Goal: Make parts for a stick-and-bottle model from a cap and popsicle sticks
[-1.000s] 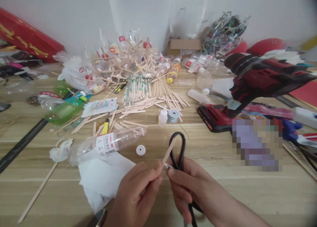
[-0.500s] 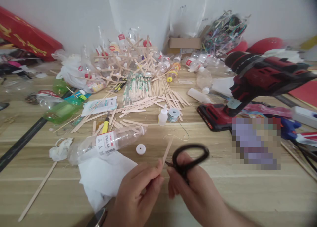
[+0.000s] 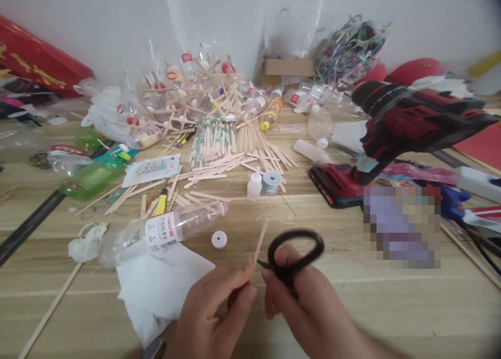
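Observation:
Pinched in my left hand is a thin wooden stick, which points up and away from the fingertips. My right hand is closed around black-handled scissors, whose dark tip lies at the stick's right side. Left of my hands, a clear plastic bottle with a white label lies on its side by a sheet of white paper. A white cap with a hole sits between the bottle and my hands.
A small glue bottle and a wire spool stand beyond my hands. Wooden sticks and plastic bottles cover the back. A red and black drill stands at the right. A yellow-handled tool lies left.
The view has shifted slightly, so the table objects appear a little further left. Both hands keep their hold on the stick and scissors, with the stick now slightly more upright.

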`<state>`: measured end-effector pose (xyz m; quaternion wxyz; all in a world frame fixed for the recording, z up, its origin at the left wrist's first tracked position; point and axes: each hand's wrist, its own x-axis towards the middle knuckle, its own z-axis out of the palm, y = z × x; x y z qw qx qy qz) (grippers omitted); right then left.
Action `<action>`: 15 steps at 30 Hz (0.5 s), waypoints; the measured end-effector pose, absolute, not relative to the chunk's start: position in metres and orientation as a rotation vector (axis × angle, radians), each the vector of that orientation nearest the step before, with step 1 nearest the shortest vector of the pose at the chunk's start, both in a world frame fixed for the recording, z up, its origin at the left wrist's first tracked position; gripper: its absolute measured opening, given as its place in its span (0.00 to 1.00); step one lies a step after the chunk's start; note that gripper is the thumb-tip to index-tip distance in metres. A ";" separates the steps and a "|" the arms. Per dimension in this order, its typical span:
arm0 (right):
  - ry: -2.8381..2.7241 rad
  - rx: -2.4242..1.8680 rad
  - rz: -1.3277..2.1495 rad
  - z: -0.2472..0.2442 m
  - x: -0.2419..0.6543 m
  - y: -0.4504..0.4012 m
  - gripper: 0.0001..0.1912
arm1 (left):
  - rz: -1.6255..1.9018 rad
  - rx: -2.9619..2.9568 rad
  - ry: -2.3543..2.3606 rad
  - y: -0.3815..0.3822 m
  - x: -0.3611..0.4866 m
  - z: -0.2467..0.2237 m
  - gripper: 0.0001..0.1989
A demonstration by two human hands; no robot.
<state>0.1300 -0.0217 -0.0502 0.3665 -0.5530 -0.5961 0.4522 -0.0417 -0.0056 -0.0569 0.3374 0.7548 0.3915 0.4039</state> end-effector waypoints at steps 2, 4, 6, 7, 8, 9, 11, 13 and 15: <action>-1.844 -1.409 0.639 -0.053 0.134 -0.023 0.06 | 1.008 1.925 1.019 -0.007 -0.043 -0.058 0.06; -2.012 -1.309 0.324 -0.054 0.139 -0.023 0.07 | 0.970 1.882 1.006 -0.009 -0.044 -0.062 0.06; -2.100 -1.239 0.176 -0.052 0.141 -0.022 0.09 | 0.996 1.857 1.003 -0.011 -0.046 -0.067 0.06; -2.131 -1.223 0.117 -0.051 0.141 -0.021 0.10 | 1.029 1.857 1.003 -0.013 -0.046 -0.070 0.07; -2.149 -1.214 0.056 -0.050 0.141 -0.020 0.10 | 1.053 1.860 1.005 -0.014 -0.046 -0.072 0.09; -2.165 -1.206 0.000 -0.049 0.141 -0.019 0.10 | 1.075 1.861 1.013 -0.015 -0.046 -0.073 0.11; -2.186 -1.196 -0.071 -0.047 0.140 -0.018 0.11 | 1.083 1.853 1.034 -0.016 -0.046 -0.073 0.12; -2.182 -1.196 -0.099 -0.047 0.141 -0.018 0.11 | 1.069 1.841 1.042 -0.015 -0.045 -0.070 0.12; -2.174 -1.210 -0.033 -0.049 0.141 -0.019 0.10 | 1.027 1.851 1.028 -0.013 -0.044 -0.065 0.10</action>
